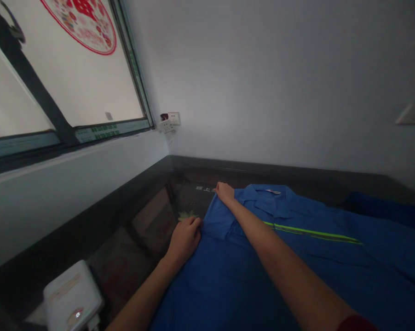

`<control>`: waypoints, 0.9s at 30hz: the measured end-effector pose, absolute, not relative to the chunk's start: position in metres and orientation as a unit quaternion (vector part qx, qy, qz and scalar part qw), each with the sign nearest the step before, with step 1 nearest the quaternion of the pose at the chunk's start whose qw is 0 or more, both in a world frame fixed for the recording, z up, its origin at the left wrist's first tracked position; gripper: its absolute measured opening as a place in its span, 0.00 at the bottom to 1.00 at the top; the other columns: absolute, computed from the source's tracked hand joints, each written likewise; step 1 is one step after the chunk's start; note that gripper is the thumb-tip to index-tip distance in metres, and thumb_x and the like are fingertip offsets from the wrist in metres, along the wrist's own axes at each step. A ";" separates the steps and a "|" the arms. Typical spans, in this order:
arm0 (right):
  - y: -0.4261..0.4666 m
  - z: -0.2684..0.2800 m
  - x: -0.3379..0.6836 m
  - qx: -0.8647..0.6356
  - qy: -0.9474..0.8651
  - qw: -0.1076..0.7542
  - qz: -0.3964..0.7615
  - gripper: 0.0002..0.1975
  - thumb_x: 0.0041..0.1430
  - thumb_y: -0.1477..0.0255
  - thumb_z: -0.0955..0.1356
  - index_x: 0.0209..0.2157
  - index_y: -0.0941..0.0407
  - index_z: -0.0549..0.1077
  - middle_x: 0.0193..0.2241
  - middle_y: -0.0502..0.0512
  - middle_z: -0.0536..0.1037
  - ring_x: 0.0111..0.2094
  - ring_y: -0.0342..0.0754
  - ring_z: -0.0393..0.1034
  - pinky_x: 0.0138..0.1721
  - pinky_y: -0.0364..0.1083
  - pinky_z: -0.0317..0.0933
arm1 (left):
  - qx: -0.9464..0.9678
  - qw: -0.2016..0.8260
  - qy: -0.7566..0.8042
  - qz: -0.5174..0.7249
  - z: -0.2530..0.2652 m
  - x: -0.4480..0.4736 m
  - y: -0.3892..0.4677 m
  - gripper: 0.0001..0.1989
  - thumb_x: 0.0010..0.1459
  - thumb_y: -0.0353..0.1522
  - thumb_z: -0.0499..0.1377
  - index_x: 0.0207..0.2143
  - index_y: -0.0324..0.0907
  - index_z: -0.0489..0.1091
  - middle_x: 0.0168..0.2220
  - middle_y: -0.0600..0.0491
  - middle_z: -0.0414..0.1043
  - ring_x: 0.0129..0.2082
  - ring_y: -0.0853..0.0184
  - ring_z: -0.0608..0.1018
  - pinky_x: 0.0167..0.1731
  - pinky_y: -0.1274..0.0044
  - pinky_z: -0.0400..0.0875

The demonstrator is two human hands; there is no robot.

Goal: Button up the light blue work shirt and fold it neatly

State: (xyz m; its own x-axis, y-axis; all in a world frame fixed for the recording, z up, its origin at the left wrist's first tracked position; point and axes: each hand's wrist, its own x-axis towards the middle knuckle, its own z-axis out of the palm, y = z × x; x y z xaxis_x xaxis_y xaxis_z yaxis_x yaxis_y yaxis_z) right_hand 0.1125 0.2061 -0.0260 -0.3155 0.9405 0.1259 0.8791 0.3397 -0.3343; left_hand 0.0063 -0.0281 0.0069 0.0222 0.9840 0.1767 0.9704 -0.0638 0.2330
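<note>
A blue work shirt (283, 257) with a collar and a yellow-green reflective stripe is spread over the dark, glossy table. My left hand (186, 238) grips its left edge, fingers closed on the cloth. Farther back, my right hand (224, 192) pinches the upper left corner of the folded-in fabric, left of the collar. Between the two hands the cloth edge runs fairly straight. My right forearm crosses over the shirt and hides part of its front.
A white box-shaped device (72, 296) with a cable sits at the lower left. Darker blue cloth (387, 209) lies at the far right. A wall (279, 92) rises behind the table (148, 220), with sockets (174, 118) near the corner and a window (90, 87) at left.
</note>
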 end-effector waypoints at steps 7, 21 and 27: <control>0.196 -0.031 0.109 -0.564 -0.803 0.180 0.069 0.12 0.61 0.66 0.65 0.44 0.57 0.69 0.42 0.64 0.76 0.47 0.54 0.70 0.45 0.49 0.60 | 0.729 -0.013 0.661 0.175 -0.001 0.010 -0.031 0.09 0.53 0.24 0.51 0.35 0.42 0.67 0.46 0.47 0.68 0.44 0.62 0.72 0.45 0.70 0.67; 0.184 -0.003 0.161 -0.363 -0.897 0.231 0.096 0.15 0.66 0.70 0.58 0.46 0.58 0.72 0.48 0.59 0.73 0.52 0.46 0.65 0.53 0.44 0.55 | 0.820 -0.004 0.541 0.188 -0.004 0.039 -0.036 0.22 0.62 0.27 0.46 0.58 0.39 0.60 0.62 0.45 0.57 0.63 0.60 0.59 0.61 0.62 0.57; 0.179 -0.037 0.168 -0.278 -0.942 0.155 0.111 0.20 0.64 0.68 0.62 0.55 0.58 0.68 0.57 0.61 0.67 0.59 0.50 0.59 0.59 0.49 0.51 | 0.824 0.010 0.555 0.110 -0.022 0.038 -0.036 0.25 0.62 0.30 0.50 0.62 0.45 0.56 0.65 0.44 0.51 0.65 0.56 0.55 0.61 0.58 0.55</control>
